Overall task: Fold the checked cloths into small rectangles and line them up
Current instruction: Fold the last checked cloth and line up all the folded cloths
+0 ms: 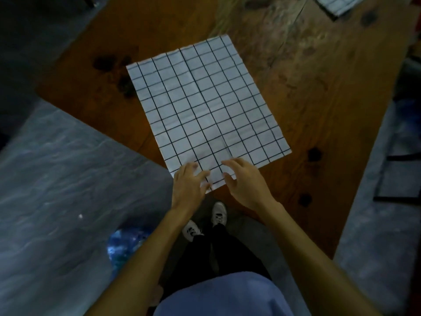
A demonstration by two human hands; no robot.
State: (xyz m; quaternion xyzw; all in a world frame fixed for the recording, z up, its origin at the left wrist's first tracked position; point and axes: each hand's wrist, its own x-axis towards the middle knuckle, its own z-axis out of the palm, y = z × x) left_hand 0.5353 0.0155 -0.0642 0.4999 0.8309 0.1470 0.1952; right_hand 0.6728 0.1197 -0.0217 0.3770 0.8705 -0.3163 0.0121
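Note:
A white cloth with a black check grid [206,103] lies spread flat on the wooden table [319,92], turned a little clockwise, with fold creases across it. Its near corner sits at the table's near edge. My left hand [189,182] is over that near corner with its fingers spread and slightly bent, its fingertips on the cloth. My right hand [245,181] hovers just to the right of it, fingers loosely bent over the cloth's near edge, holding nothing.
Another checked cloth [337,3] shows at the far right corner of the table, cut off by the frame. Grey floor lies to the left and right. A dark stool frame [401,176] stands at the right. My shoes [205,222] are below the table edge.

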